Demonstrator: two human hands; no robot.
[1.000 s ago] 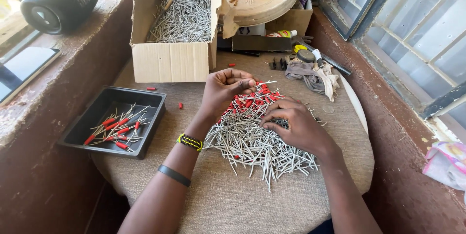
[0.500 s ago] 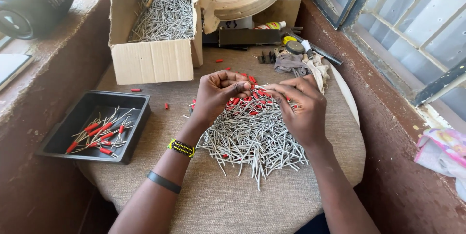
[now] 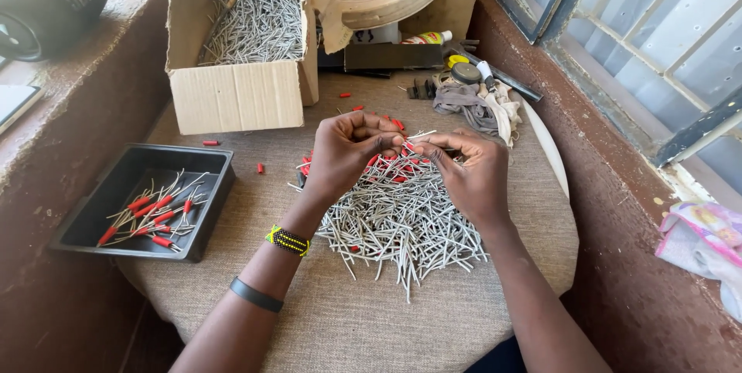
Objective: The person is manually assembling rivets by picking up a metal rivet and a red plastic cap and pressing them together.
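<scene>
Grey metal pins (image 3: 402,222) lie in a heap on the cloth-covered table (image 3: 348,319). Above the heap, the left hand (image 3: 348,153) and the right hand (image 3: 468,172) meet fingertip to fingertip, pinching one thin pin (image 3: 421,136) between them. Red-tipped pins rest in the black tray (image 3: 124,180) on the left.

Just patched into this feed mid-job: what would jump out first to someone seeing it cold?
The big heap of grey metal pins mid-table, with small red sleeves scattered on top. Right above it, the left hand and right hand meet fingertip to fingertip over a pin. To the left sits a black tray holding red-tipped pins.
</scene>
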